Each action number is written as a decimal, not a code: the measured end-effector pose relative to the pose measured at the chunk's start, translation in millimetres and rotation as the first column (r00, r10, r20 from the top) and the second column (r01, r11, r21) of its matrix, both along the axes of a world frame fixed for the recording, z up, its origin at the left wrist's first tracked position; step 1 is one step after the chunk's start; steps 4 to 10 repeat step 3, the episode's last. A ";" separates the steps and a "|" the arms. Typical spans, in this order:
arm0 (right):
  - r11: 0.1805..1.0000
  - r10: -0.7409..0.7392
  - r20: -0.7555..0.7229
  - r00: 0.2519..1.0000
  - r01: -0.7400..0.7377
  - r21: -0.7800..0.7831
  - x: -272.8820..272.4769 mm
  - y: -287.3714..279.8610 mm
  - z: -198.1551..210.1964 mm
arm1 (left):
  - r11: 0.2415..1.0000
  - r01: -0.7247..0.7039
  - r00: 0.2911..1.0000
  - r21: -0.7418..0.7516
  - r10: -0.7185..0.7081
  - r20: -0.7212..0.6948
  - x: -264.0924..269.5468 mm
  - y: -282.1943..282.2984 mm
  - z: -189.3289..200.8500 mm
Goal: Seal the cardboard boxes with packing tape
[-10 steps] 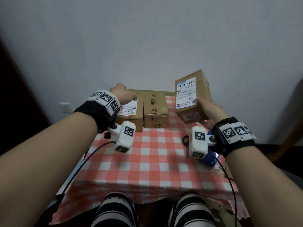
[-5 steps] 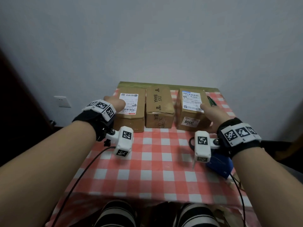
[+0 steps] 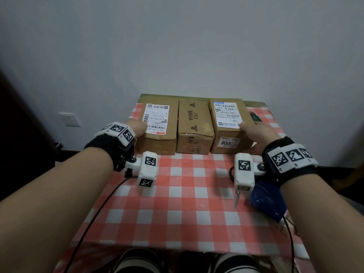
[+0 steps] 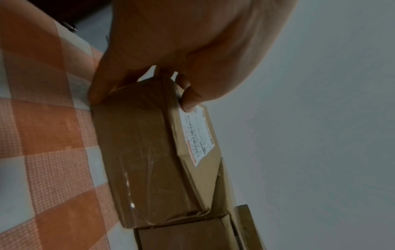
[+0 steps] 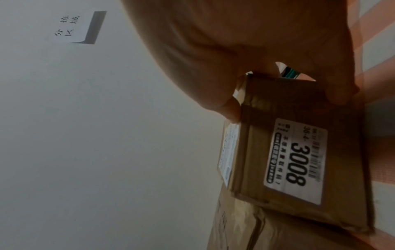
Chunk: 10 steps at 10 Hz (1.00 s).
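Note:
Three brown cardboard boxes stand side by side at the far edge of the checked table. My left hand (image 3: 136, 128) grips the near-left corner of the left box (image 3: 163, 133), thumb on its white label and fingers down its side. In the left wrist view that box (image 4: 147, 152) shows a taped, glossy end. My right hand (image 3: 253, 133) grips the near-right corner of the right box (image 3: 226, 138), which rests on the table; its "3008" sticker (image 5: 297, 160) faces me. The middle box (image 3: 194, 123) is untouched.
A blue tape dispenser (image 3: 267, 201) and scissors (image 3: 236, 198) lie on the red-and-white cloth (image 3: 177, 203) under my right wrist. A green object (image 3: 255, 117) sits behind the right box. A wall socket (image 3: 69, 119) is at the left. Cables trail off both wrists.
A second ago my right hand held the right box raised and tilted; it now stands on the table in line with the other two. My left hand stayed on the left box.

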State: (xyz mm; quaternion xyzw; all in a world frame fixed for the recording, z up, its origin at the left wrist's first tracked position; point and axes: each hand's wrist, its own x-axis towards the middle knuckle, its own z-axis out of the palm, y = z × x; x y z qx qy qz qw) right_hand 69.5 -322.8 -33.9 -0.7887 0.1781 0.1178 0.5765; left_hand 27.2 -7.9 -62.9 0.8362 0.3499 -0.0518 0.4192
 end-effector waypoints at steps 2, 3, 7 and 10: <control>0.999 -0.014 -0.028 1.000 0.013 -0.049 2.1 0.5 -0.9 | 0.993 -0.051 0.992 -0.109 0.064 0.112 6.9 -0.8 0.8; 0.999 0.002 -0.016 1.000 -0.002 -0.036 -3.0 3.0 -2.2 | 0.998 -0.007 0.996 -0.062 0.012 0.084 7.6 0.0 -2.8; 0.999 0.002 -0.016 1.000 -0.002 -0.036 -3.0 3.0 -2.2 | 0.998 -0.007 0.996 -0.062 0.012 0.084 7.6 0.0 -2.8; 0.999 0.002 -0.016 1.000 -0.002 -0.036 -3.0 3.0 -2.2 | 0.998 -0.007 0.996 -0.062 0.012 0.084 7.6 0.0 -2.8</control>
